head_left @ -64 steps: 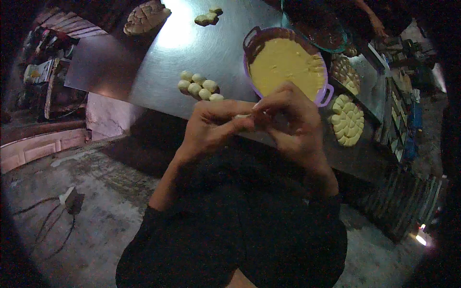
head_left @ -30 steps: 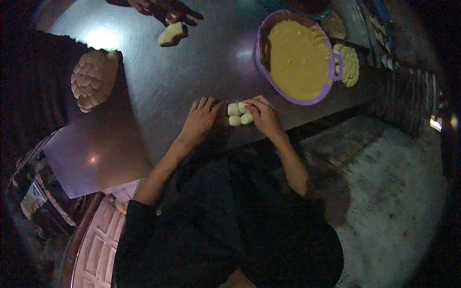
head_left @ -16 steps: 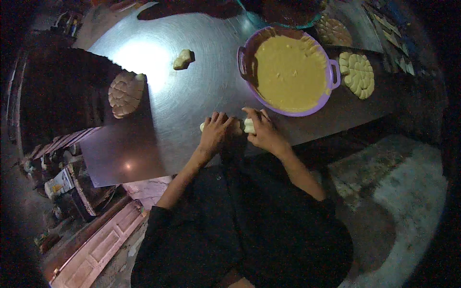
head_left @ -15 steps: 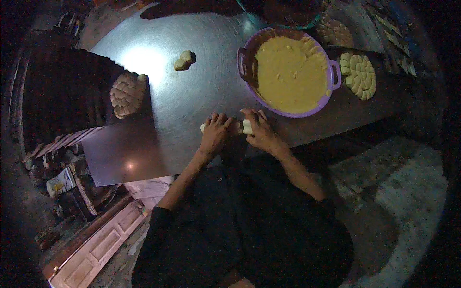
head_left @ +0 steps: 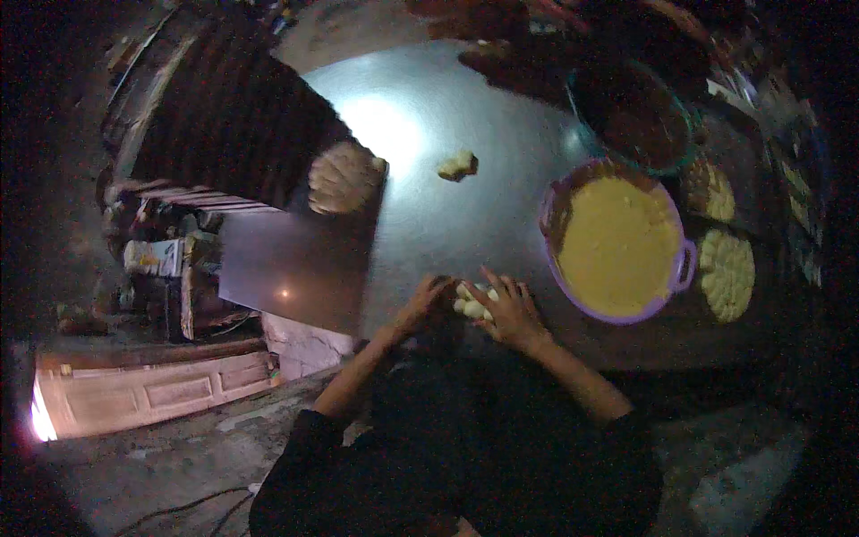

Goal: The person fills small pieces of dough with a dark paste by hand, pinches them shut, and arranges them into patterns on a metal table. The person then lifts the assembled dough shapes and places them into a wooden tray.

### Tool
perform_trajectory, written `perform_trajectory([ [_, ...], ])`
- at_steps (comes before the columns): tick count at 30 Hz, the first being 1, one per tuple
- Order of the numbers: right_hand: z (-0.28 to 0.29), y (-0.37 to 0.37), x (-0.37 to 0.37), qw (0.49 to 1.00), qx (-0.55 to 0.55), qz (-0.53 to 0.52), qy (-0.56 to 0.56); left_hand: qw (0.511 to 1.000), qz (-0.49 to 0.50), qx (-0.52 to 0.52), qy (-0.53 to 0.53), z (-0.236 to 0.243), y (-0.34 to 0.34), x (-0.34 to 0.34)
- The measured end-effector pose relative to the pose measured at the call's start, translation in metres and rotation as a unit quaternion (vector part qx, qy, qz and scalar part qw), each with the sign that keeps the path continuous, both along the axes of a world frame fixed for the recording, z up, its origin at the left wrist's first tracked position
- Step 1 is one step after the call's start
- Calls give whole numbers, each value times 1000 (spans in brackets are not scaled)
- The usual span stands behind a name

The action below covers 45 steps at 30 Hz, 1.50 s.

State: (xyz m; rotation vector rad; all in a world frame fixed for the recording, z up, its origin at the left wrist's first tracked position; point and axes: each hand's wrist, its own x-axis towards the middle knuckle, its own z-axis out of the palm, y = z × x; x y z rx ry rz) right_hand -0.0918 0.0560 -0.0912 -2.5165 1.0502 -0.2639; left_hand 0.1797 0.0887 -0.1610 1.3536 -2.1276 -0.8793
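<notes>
A cluster of pale dough balls (head_left: 472, 302) lies on the metal table near its front edge, between my hands. My right hand (head_left: 512, 313) rests over the right side of the cluster, its fingers spread apart. At the cluster's left side is my left hand (head_left: 428, 302); its fingertips are dark and smeared, so their grip is unclear. Further back on the table sits a small lump of dough (head_left: 458, 166). To the right stands a purple basin (head_left: 617, 318) with handles, filled with yellow dough.
Round masses of dough pieces sit at the left (head_left: 344, 179), at the right (head_left: 727, 277) and behind that one (head_left: 713, 192). A teal-rimmed basin (head_left: 582, 139) stands beyond the purple one. A dark ridged panel (head_left: 224, 116) borders the table's left side.
The whole view has turned, shifting the table and basin to the right and down. My hands have come closer together, and several dough balls now show between them.
</notes>
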Motion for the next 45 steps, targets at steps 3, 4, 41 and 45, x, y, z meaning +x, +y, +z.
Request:
perform_trajectory([
  [3, -9, 6, 8, 998, -37, 35, 22, 1000, -19, 18, 8, 3, -8, -15],
  [4, -9, 5, 11, 996, -73, 40, 23, 999, -25, 38, 15, 6, -12, -21],
  [41, 463, -195, 749, 975, -69, 104, -183, 612, 612, -78, 495, 55, 190, 476],
  [45, 453, -238, 729, 925, -363, 111, -6, 626, 587, -45, 511, 58, 173, 489],
])
